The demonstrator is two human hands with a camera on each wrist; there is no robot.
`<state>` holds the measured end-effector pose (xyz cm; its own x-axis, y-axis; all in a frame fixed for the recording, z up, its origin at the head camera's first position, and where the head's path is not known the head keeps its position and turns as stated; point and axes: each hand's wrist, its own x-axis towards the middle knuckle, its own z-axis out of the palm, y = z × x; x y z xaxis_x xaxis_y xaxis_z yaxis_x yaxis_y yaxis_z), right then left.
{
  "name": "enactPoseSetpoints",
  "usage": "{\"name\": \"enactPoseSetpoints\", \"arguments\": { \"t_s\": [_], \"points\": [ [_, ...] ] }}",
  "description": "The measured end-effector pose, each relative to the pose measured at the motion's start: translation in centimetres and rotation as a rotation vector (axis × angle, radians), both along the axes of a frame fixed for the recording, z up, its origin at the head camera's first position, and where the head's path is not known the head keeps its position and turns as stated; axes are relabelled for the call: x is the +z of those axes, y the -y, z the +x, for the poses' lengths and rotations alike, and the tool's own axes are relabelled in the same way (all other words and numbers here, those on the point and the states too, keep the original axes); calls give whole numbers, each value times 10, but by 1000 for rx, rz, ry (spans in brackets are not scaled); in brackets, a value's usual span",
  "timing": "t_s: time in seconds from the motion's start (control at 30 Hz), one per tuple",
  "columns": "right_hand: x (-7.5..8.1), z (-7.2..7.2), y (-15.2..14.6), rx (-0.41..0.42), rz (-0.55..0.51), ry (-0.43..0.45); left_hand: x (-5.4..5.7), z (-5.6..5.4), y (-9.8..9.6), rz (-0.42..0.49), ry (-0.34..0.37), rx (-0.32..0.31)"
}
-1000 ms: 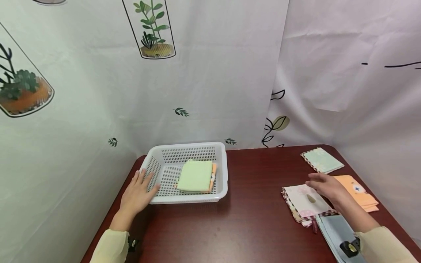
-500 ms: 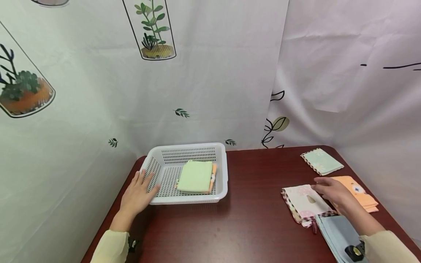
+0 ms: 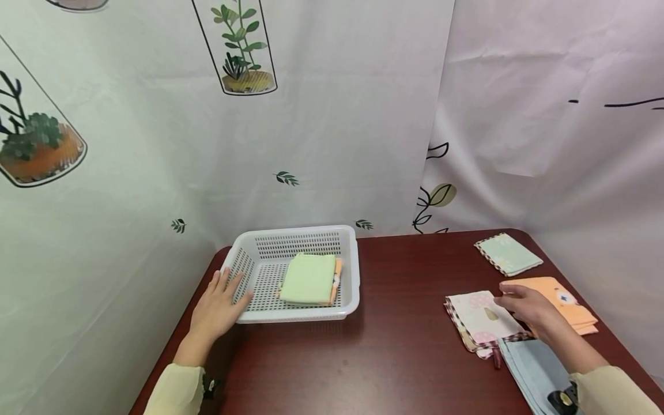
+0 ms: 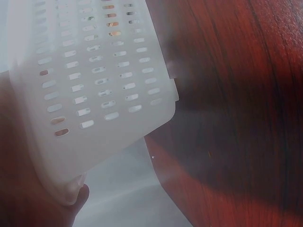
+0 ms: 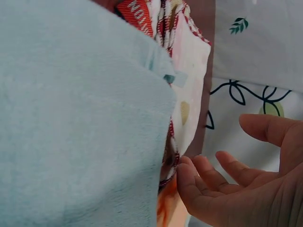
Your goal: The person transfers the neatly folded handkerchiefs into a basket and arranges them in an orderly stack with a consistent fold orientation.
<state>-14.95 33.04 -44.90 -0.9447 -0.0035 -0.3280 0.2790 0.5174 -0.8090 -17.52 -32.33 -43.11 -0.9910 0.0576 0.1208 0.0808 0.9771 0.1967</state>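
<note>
My left hand (image 3: 215,308) rests with spread fingers on the front left corner of a white plastic basket (image 3: 295,314); the left wrist view shows the basket's slotted wall (image 4: 113,85) close up. Inside the basket lies a folded light green towel (image 3: 309,278) on top of an orange one (image 3: 338,274). My right hand (image 3: 529,308) hovers by the right edge of a folded white and pink towel (image 3: 474,314), with nothing in its grasp. In the right wrist view its fingers (image 5: 189,187) are loosely bent and the thumb stands apart. Whether a fingertip touches the towel, I cannot tell.
A folded light blue towel (image 3: 531,366) lies under the right forearm, and an orange towel (image 3: 568,308) to the hand's right. A mint green towel (image 3: 510,253) lies at the far right corner of the dark red table (image 3: 337,363). A printed white curtain (image 3: 337,115) hangs behind.
My right hand has shifted a little to the right and towards me, from over the white and pink towel to its right edge. The left hand and the basket have stayed put.
</note>
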Motion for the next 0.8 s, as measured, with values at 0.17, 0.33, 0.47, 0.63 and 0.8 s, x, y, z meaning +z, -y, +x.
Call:
{"name": "enactPoseSetpoints", "arguments": {
  "t_s": [0.17,0.33,0.47,0.63,0.8],
  "points": [
    [-3,-2,-2,14,24,18,0,-1,0,-6,-2,-7],
    [-6,-3,-2,21,65,22,1,-1,1,-10,-3,-7],
    [-9,-5,-1,26,99,7,1,-1,1,-11,-1,-4],
    [-14,-8,3,32,150,-23,1,-1,1,-3,2,0],
    [-17,-12,7,32,249,-58,0,0,1,-3,12,3]
  ]
}}
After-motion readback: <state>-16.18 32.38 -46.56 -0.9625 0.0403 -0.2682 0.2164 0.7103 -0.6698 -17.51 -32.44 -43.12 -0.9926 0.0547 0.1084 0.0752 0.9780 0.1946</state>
